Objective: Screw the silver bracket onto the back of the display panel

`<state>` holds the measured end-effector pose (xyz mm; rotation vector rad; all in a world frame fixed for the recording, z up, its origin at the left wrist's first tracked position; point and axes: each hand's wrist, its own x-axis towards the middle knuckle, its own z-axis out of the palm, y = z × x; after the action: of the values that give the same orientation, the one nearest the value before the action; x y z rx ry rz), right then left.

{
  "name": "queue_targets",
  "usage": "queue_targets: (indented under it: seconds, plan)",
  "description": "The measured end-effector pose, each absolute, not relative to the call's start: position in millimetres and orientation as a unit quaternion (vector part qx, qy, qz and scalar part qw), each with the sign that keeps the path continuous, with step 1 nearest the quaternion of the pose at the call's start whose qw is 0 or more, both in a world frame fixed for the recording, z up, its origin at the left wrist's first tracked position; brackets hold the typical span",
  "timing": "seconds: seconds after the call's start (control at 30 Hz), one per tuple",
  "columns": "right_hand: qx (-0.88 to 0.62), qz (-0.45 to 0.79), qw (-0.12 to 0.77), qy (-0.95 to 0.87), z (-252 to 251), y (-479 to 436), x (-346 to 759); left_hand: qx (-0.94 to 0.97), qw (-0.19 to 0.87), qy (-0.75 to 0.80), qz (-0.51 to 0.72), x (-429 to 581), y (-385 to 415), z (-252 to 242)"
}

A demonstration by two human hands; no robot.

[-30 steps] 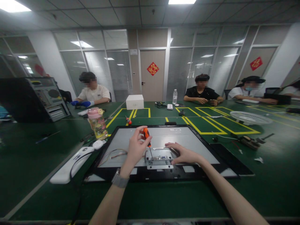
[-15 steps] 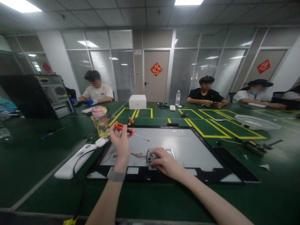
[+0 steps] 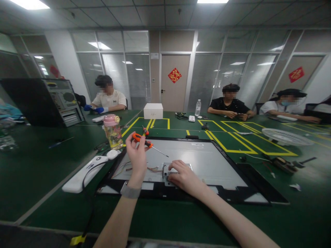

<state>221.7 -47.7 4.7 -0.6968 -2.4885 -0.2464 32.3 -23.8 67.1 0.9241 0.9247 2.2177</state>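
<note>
My left hand (image 3: pixel 137 153) is closed around the orange and black handle of a screwdriver (image 3: pixel 142 140), its thin shaft pointing right and down above the panel. A flat display panel (image 3: pixel 207 162) with a silver-grey back and black frame lies on the table before me. My right hand (image 3: pixel 182 177) rests on it, fingers curled over a small metal bracket (image 3: pixel 165 170) near the panel's lower middle; the hand covers much of the bracket. Thin wires (image 3: pixel 154 169) run to the bracket's left side.
Left of the panel stand a pink-lidded bottle (image 3: pixel 113 134) and a white power strip (image 3: pixel 85 174) with a black cable. A computer case (image 3: pixel 33 103) is at far left, a white box (image 3: pixel 153 111) behind. A red-handled tool (image 3: pixel 146 131) lies beyond the panel. Several people sit across the table.
The screwdriver and my left hand have shifted slightly right and down over the panel. My right hand stays at the bracket, and the camera view has turned a little.
</note>
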Motion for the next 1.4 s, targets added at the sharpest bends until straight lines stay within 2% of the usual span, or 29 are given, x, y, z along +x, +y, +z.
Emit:
queue_targets:
  seconds: [0.53,0.93,1.17,1.4]
  plan:
    - [-0.22,-0.173,0.243,-0.929,7,-52,221,0.348,0.286,0.339,0.826,32,-23,65]
    - [-0.221,-0.128,0.281,-0.925,3,-49,223,0.356,0.297,0.346,0.816,34,-24,66]
    - [-0.207,-0.148,0.269,-0.929,5,-50,225,0.361,0.301,0.337,0.816,33,-24,65]
    - [-0.219,-0.144,0.306,-0.915,7,-50,242,0.361,0.303,0.337,0.815,32,-22,64]
